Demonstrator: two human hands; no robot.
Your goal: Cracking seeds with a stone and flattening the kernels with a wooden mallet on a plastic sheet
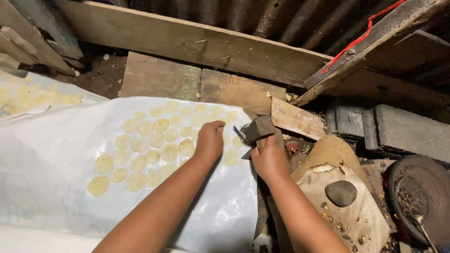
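- Roughly thirty pale flattened discs (150, 150) on one white plastic sheet (47, 159), centre-left.
- Left hand (209, 140) curled over the discs; whether it holds anything, cannot tell.
- Right hand (268, 157) gripping a dark metal tool (255, 130).
- One round stone (341, 193) lower right; wooden planks (187, 44), corrugated wall above.

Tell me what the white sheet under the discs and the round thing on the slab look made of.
The white sheet looks like thin plastic: glossy, wrinkled, faintly see-through. The pale yellow discs on it seem a flattened dough or starch, matte and uneven. The round thing looks like smooth grey stone; the slab like rough, chipped stone or concrete.
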